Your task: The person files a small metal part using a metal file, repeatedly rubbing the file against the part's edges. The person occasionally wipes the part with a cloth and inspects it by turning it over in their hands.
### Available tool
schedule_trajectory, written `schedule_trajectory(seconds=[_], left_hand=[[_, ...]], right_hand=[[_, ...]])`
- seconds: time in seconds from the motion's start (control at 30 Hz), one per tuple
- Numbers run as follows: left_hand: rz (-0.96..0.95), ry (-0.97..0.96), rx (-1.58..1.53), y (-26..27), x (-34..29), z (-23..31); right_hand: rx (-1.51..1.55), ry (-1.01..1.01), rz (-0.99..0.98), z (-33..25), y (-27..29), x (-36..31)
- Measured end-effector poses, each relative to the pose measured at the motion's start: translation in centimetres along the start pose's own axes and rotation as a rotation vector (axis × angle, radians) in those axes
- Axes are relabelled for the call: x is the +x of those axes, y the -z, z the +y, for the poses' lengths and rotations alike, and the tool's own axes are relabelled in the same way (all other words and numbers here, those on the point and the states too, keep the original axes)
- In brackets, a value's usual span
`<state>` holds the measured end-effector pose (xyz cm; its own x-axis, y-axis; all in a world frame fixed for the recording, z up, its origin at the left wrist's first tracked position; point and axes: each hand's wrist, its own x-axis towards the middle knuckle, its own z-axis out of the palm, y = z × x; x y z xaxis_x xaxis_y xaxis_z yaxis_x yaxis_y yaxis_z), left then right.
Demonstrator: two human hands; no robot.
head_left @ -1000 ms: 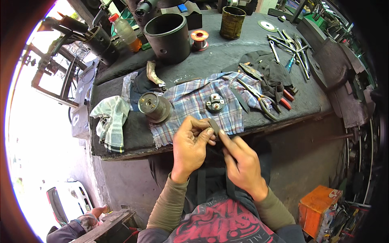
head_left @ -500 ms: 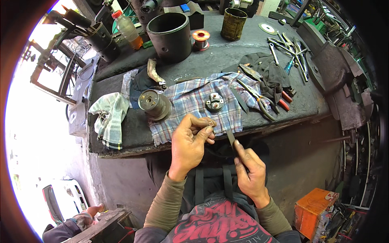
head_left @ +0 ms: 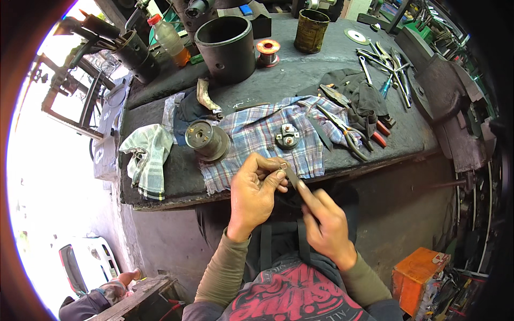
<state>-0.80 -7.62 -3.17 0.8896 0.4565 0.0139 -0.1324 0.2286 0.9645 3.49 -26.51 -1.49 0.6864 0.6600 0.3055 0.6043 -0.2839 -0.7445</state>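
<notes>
In front of the bench edge, my left hand [head_left: 252, 195] pinches a small metal piece [head_left: 283, 166] between thumb and fingertips. My right hand [head_left: 327, 227] grips a flat file [head_left: 292, 178], its forefinger stretched along it. The file's far end lies against or right beside the small piece; which one is hard to tell. Beyond my hands a plaid cloth [head_left: 251, 125] is spread on the bench. On it rest a round black cap with two copper terminals [head_left: 287, 137], a small coil spring [head_left: 270, 148] and, at its left edge, a round metal housing [head_left: 206, 140].
Pliers [head_left: 345, 131] with dark handles lie right of the cap, next to a dark rag [head_left: 364, 99]. Behind stand a large metal cylinder [head_left: 225, 53], a solder spool [head_left: 267, 53] and a rusty can [head_left: 311, 33]. A vise [head_left: 447, 88] is at right; an orange box [head_left: 417, 278] sits below.
My right hand has moved the file up and left, bringing its end to the small metal piece. My left hand keeps its pinch. The whole view has shifted slightly.
</notes>
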Motion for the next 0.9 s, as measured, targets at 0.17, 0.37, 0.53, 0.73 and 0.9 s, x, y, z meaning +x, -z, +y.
schedule_trajectory(seconds=[0.17,0.37,0.53,0.73,0.9], left_hand=[[-0.011,0.035,-0.021,0.0,0.1,0.3],[-0.007,0.065,-0.031,-0.1,-0.1,1.4],[-0.057,-0.057,0.059,-0.4,-2.5,4.2],[-0.118,0.087,0.120,-0.1,-3.9,5.5],[-0.190,0.138,0.078,-0.1,-4.2,5.7]], right_hand=[[0.066,-0.103,0.096,0.9,1.5,-3.4],[0.428,-0.300,0.120,-0.2,1.1,0.8],[0.666,-0.396,0.040,-1.4,1.7,3.1],[0.585,-0.174,-0.026,-2.3,1.6,3.3],[0.515,-0.070,-0.084,-1.1,2.8,2.7]])
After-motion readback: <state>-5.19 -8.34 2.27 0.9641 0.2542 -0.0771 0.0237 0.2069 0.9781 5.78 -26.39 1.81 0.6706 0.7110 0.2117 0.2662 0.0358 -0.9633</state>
